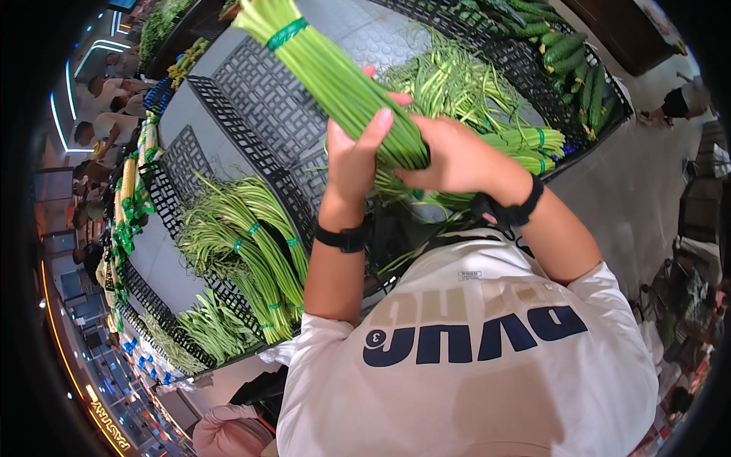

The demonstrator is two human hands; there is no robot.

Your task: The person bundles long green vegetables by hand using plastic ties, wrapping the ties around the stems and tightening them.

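Note:
I hold a bundle of long green stems (312,61), bound with a green band, raised at a slant over the produce display. My left hand (352,158) grips it around its middle, thumb across the front. My right hand (449,156) is closed around its lower end. Beneath and behind the bundle lie loose curly green stems (464,80) and more tied bundles (525,141). Left of my left arm, several banded bunches of long stems (259,259) lie in the black bin. My right hand partly hides what is under it.
Black lattice dividers (251,107) partition the sloped display. Cucumbers (563,53) sit at upper right, green beans (213,327) at lower left, wrapped corn (129,183) at left. A person in pink (232,430) is at lower left; other people (114,129) stand along the left and far right (678,103).

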